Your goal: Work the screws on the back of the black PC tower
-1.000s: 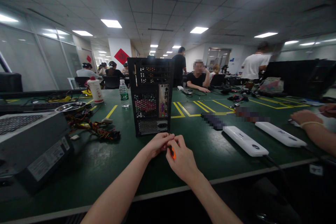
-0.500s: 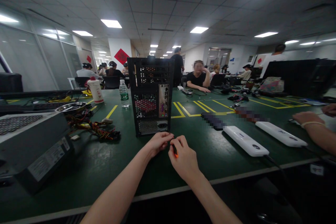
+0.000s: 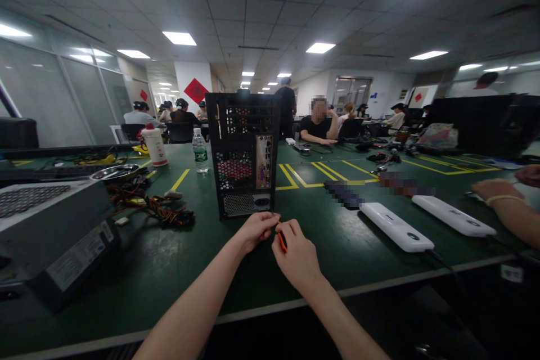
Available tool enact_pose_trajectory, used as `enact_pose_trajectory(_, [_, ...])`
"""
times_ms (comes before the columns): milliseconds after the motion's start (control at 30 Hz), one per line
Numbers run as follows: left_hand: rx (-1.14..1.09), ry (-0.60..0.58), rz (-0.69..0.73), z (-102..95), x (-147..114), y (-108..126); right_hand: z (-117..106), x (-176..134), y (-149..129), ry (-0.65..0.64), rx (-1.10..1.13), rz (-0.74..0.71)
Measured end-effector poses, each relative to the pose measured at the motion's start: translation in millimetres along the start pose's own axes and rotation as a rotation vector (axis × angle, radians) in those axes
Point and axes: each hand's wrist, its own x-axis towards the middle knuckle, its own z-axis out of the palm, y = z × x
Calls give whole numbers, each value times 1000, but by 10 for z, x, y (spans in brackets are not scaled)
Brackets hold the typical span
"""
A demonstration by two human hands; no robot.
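Observation:
A black computer case stands upright on the green table, its back panel with ports and vents facing me. Just in front of its lower right corner, my left hand has thumb and fingers pinched together; what they hold, if anything, is too small to make out. Close beside it, fingertips nearly touching, my right hand is closed around a small orange-and-black handled tool. Most of that tool is hidden by the fingers, so its tip does not show.
At left lie a grey power supply, bundled cables and a metal bowl. A water bottle and a white flask stand behind. Two white devices lie to the right, near another person's hands.
My right hand has turned slightly, so more of the orange-and-black tool shows. My left hand stays pinched by the case corner. The other person's hands at right have shifted slightly.

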Motion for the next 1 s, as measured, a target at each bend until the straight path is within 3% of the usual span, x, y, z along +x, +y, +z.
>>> enact_pose_trajectory(300, [18,63,-18,21,32,-36,-15,-4,-25,-105,157,-8])
enact_pose_trajectory(600, [31,68,-31,1,22,-16,12,25,68,-1,435,201])
enact_pose_trajectory(700, [62,112,-3,30,45,-43,78,52,118,19,668,331])
enact_pose_trajectory(867, [172,198,26,51,81,-75,138,102,87,-98,1194,772])
enact_pose_trajectory(1000, [58,262,-19,-61,120,-92,103,118,13,-164,1373,894])
